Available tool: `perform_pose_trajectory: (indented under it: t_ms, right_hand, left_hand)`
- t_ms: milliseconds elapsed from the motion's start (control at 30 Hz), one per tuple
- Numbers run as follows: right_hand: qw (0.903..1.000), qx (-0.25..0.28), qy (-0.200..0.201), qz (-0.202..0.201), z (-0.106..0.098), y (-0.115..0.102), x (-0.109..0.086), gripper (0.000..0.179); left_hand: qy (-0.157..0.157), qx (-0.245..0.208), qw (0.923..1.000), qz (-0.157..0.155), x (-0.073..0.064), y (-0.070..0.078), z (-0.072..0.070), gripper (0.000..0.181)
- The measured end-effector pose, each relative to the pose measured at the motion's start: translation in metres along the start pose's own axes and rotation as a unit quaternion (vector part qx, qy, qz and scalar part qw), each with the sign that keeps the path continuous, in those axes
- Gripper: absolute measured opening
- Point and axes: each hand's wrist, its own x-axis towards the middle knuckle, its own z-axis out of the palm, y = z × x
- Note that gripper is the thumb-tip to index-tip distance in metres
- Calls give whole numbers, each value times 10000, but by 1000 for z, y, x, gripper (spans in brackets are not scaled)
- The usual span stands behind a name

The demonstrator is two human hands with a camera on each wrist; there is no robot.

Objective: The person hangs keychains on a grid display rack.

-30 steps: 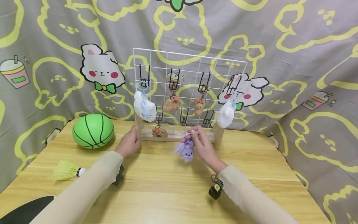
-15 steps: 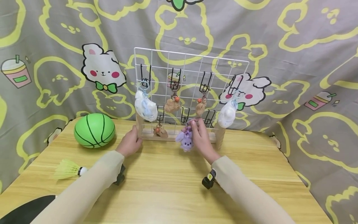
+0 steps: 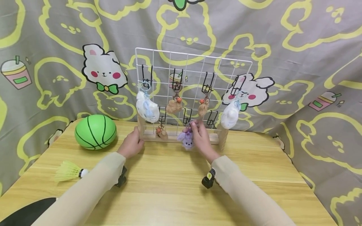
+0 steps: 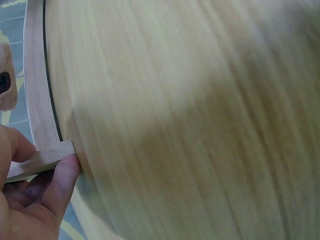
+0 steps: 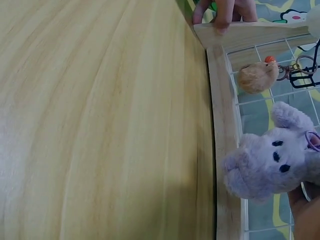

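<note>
My right hand (image 3: 203, 141) pinches the ring end of a purple plush rabbit keychain (image 3: 186, 140), just below the middle lower black hook (image 3: 187, 116) of a white wire rack (image 3: 195, 56). In the right wrist view the plush rabbit (image 5: 275, 160) hangs before the wire grid, most of my hand cut off by the frame. My left hand (image 3: 131, 143) grips the rack's left wooden upright; the left wrist view shows thumb and fingers around its wooden end (image 4: 47, 157). A brown plush keychain (image 3: 161, 133) hangs on the lower left hook.
White plush keychains (image 3: 147, 107) hang at both upper ends of the rack, brown ones (image 3: 173, 106) between them. A green ball (image 3: 95, 131), a yellow shuttlecock (image 3: 69, 171) and a black rounded object (image 3: 28, 213) lie left on the wooden table (image 3: 158, 194). Patterned cloth hangs behind.
My right hand has carried the purple plush rabbit up and forward to the lower middle hook. The lower left brown keychain has swung slightly. My left hand stays on the upright.
</note>
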Motion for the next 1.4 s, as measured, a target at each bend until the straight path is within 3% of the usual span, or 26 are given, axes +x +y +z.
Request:
perform_pose_trajectory:
  t_ms: [267, 367, 600, 767, 900, 1033, 1200, 1267, 1400]
  right_hand:
    - [9965, -787, 130, 264, -8, 3, -6, 31]
    - [9961, -780, 17, 409, -10, 7, -10, 32]
    - [9948, -93, -546, 859, -19, 16, -17, 37]
    - [9890, -368, -1034, 988, -35, 16, -25, 38]
    - [9830, -788, -1542, 614, -55, 18, -35, 31]
    - [9645, -1387, -2239, 176, -80, 21, -48, 24]
    - [9243, -2296, -3047, -29, -112, 17, -65, 21]
    - [9093, -2532, -3303, -47, -121, 15, -71, 22]
    - [8895, -2858, -3565, -94, -133, 13, -83, 30]
  left_hand:
    - [-16, -61, 10000, 42, -1, 1, -1, 49]
    - [0, -28, 10000, 60, -1, 1, -1, 50]
    - [-3, -28, 10000, -32, -1, 0, -1, 49]
    - [-24, -20, 10000, -30, 0, 0, 0, 50]
    - [-28, -7, 10000, -36, 1, 0, 0, 49]
    - [-30, -8, 10000, -48, 1, 0, 0, 48]
    - [-55, -11, 10000, -41, 0, 1, 0, 51]
    - [-63, -29, 10000, -34, 0, 2, 0, 52]
    - [-56, -33, 10000, -30, -1, 4, 0, 52]
